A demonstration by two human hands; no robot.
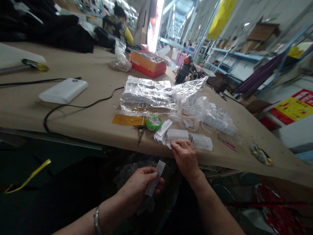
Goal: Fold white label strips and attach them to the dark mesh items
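Observation:
Below the table edge, my left hand (pixel 146 182) pinches a narrow whitish label strip (pixel 159 168) between thumb and fingers. My right hand (pixel 186 156) is at the front edge of the table, its fingers pressed together on a label at the near side of a row of white printed labels (pixel 178 134). More labels (pixel 201 141) lie fanned to the right, and a smaller pile (pixel 161 132) sits left of that hand. Close by are a green-rimmed round container (pixel 154 123) and a pointed tool with a dark handle (pixel 141 130).
Clear plastic packs (pixel 149 94) lie behind the labels. A white power bank (pixel 64 90) and black cable are at left. Pink tweezers (pixel 227 143) and yellow-black cutters (pixel 260 155) lie right. An orange box (pixel 148 63) stands farther back. A person sits in the background.

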